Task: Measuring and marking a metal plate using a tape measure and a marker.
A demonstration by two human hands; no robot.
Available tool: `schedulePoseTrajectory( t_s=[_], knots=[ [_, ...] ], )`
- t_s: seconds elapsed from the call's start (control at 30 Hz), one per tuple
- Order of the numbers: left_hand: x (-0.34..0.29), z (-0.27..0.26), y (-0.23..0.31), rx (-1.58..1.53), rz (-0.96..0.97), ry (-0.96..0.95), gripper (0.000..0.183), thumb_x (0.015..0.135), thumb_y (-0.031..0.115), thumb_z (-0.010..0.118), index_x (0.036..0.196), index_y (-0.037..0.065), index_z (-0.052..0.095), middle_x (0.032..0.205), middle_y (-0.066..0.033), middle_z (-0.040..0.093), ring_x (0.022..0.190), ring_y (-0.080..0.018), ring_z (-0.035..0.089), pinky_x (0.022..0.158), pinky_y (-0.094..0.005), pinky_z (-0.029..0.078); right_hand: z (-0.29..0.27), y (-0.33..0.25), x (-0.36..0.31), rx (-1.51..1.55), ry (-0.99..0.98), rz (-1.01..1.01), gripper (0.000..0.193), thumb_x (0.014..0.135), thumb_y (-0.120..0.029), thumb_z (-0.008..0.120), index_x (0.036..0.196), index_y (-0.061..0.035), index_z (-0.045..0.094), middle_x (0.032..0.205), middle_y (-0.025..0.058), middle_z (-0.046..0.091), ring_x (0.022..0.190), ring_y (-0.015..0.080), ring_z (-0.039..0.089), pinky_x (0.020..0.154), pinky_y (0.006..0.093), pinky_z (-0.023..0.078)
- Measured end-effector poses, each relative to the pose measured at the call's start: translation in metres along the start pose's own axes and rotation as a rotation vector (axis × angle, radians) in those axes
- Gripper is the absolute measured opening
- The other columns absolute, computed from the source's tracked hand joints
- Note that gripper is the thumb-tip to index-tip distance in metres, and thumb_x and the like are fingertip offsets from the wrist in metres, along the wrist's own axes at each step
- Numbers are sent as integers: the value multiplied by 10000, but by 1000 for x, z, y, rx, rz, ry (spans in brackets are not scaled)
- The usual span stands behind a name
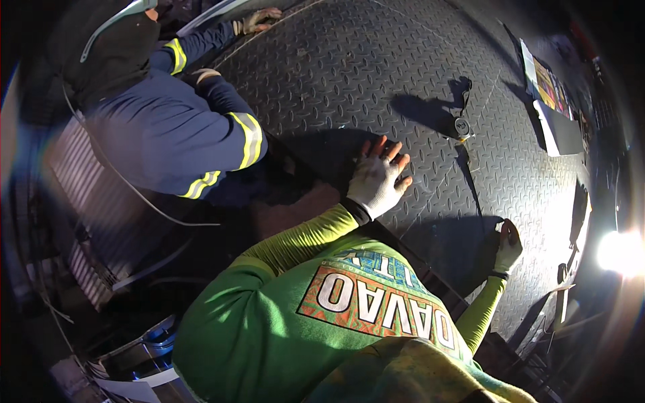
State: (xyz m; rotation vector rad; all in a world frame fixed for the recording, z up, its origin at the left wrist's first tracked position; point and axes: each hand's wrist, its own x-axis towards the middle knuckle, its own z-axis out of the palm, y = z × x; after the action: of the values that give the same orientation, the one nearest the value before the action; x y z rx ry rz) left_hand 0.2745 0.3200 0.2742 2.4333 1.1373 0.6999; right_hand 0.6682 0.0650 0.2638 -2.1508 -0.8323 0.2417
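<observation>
My left hand (378, 180), in a white glove with orange fingertips, lies flat with fingers spread on a dark steel checker plate (349, 74). My right hand (508, 246), also gloved, rests on the same plate near its right side with fingers curled; whether it grips anything is hidden. Thin pale scribed lines (437, 201) cross the plate between and beyond my hands. A small round black object with a strap (462, 127) sits on the plate beyond my left hand. My green long sleeves and shirt fill the lower middle.
A person in dark blue workwear with reflective stripes (175, 127) crouches at the upper left, one gloved hand (259, 20) on the plate's far edge. Colourful sheets and a dark board (551, 94) lie at the right. A bright lamp (621, 252) glares at the right rim. Metal grating (87, 201) lies at the left.
</observation>
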Motion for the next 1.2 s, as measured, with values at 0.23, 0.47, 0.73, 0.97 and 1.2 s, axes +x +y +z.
schedulePoseTrajectory(
  t_s=[0.23,0.47,0.73,0.97,1.2],
  knots=[
    [0,1,0,-10,-3,8,501,924,458,658,1298,130,715,1567,-89,525,1522,-376,356,1247,-580,209,3,11,3,47,38,-48,270,994,-310,732,1188,-138,805,830,-50,695,660,86,458,630,221,379],
    [0,-1,1,-14,-3,19,486,919,437,680,1289,125,716,1558,-88,529,1510,-371,378,1242,-580,225,2,5,2,-66,42,-54,278,995,-312,729,1192,-129,801,845,-43,707,667,88,480,640,221,392],
    [1,-2,1,-4,-14,-16,500,923,453,660,1302,130,707,1565,-77,527,1521,-363,357,1244,-574,214,6,-3,-2,23,76,-94,293,997,-308,733,1202,-108,794,871,-13,726,691,97,526,662,222,420],
    [1,1,0,9,0,1,496,922,451,660,1294,127,709,1560,-81,532,1518,-367,361,1242,-575,219,0,-11,-2,-30,9,37,295,992,-281,745,1208,-84,783,1017,21,776,846,120,652,781,231,494],
    [1,1,0,13,9,16,505,922,456,657,1304,129,703,1559,-84,533,1517,-368,360,1241,-577,221,1,-8,-2,31,26,25,287,992,-284,747,1194,-86,789,914,4,751,727,95,581,685,225,454]
  ],
)
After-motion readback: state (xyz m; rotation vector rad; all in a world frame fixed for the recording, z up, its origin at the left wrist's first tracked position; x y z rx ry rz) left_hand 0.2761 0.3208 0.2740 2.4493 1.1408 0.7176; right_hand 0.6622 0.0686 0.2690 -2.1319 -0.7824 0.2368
